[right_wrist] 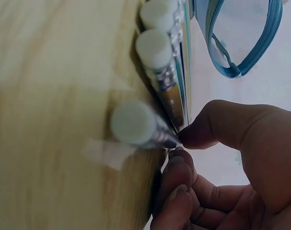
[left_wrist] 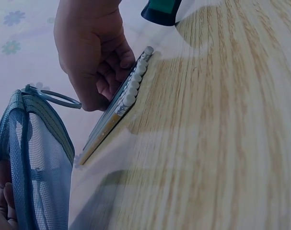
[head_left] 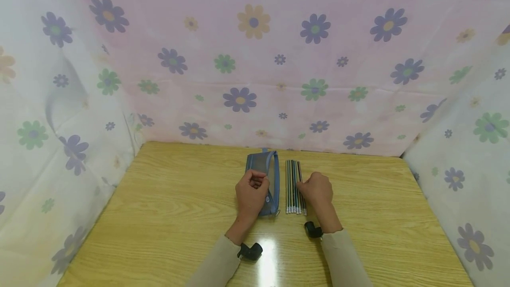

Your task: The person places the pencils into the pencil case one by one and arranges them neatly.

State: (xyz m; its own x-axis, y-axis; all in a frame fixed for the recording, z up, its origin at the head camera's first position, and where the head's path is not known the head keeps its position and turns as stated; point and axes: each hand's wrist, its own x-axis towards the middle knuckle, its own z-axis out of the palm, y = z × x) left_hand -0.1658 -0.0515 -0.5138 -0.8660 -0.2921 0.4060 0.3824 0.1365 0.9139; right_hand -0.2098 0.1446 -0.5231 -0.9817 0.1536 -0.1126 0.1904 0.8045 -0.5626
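A blue mesh pencil case (head_left: 256, 163) lies on the table with its zipped opening spread on the right side. My left hand (head_left: 251, 193) is over its near half, fingers curled at the case's edge; in the left wrist view the mesh (left_wrist: 52, 167) partly hides those fingers. Just right of the case, several striped pencils (head_left: 292, 185) lie side by side, white eraser ends toward me. My right hand (head_left: 320, 189) pinches the rightmost pencil (right_wrist: 133, 123) between thumb and fingertips. That pencil is slightly apart from the row and a little tilted.
The wood-grain table (head_left: 175, 198) stretches out on both sides of the hands. A flowered cloth (head_left: 255, 70) stands behind the table and along its sides. Black wrist cameras (head_left: 251, 251) sit on both wrists, over beige sleeves.
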